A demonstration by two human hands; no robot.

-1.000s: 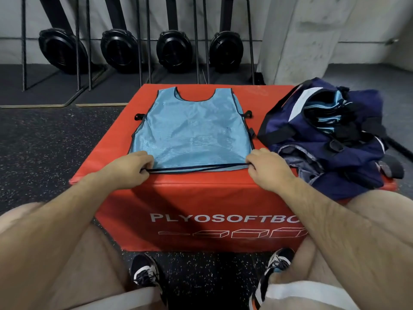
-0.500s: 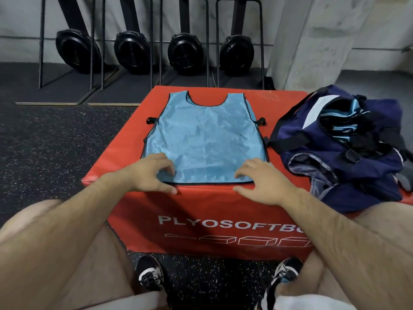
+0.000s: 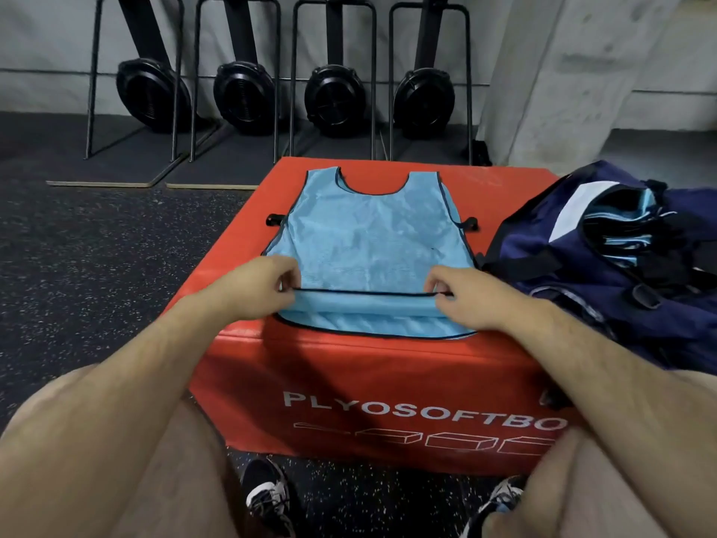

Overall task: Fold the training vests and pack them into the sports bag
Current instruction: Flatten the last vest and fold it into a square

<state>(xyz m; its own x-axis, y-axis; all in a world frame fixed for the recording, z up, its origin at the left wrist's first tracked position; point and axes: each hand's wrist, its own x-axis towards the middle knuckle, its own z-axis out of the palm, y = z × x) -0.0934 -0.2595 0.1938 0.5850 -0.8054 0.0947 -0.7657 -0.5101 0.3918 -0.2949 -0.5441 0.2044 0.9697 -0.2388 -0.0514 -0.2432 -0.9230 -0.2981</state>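
1. A light-blue mesh vest point(image 3: 372, 234) with dark trim lies flat on top of a red plyo box point(image 3: 349, 382), its neck opening towards the far edge and its bottom hem towards the person.
2. The left hand point(image 3: 264, 289) pinches the left end of the vest's upper hem between curled fingers and thumb.
3. The right hand point(image 3: 461, 297) pinches the right end of the same hem in the same way.
4. The dark hem runs taut in a straight line between the 2 hands, raised off the lower layer of cloth, whose curved edge rests just inside the box's near edge.
5. A navy sports bag point(image 3: 562, 273) sits on the right part of the box, just beside the vest, with its top open.
6. Inside the opening shows a stack of folded vests point(image 3: 620, 227) in the same blue; how many cannot be counted, as they lie in shadow.
7. The box front carries white lettering that reads "PLYOSOFTBO", cut off by the right forearm.
8. The box stands on a dark speckled floor point(image 3: 97, 266); the person's bare knees and 2 shoes point(image 3: 267, 495) are just in front of it.
9. Behind the box, 4 black machines point(image 3: 333, 97) stand upright in a row against the wall, beside a concrete pillar point(image 3: 562, 71).
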